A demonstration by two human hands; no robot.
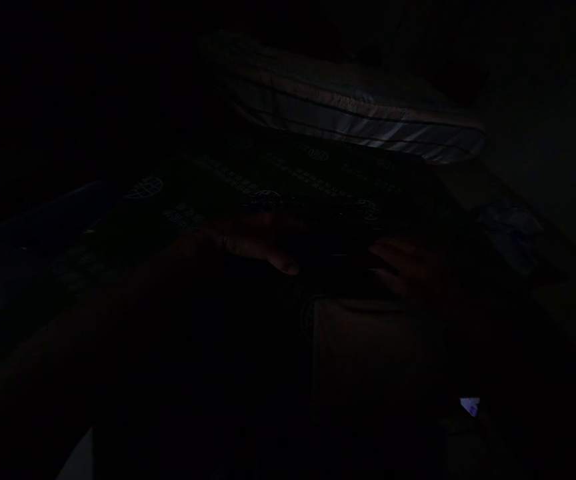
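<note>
The scene is very dark. A black object (pixel 335 243) with thin glints along its edges lies between my two hands; its kind does not show. My left hand (pixel 255 248) is at its left end, with the thumb along the near side and the fingers partly lost in shadow around the far side. At the right end, my right hand (pixel 408 263) has its fingers and thumb closed about it, pointing left. Beneath is a dark green sheet (pixel 228 207) printed with pale globes and lettering. A pale flat piece (pixel 378 353) lies close in front of my right hand.
A striped mattress (pixel 358 120) stretches across the back. Crumpled light cloth or plastic (pixel 511 233) lies at the right. A dark blue item (pixel 58 213) is on the left. Near the lower right a small bright scrap (pixel 470 405) shows.
</note>
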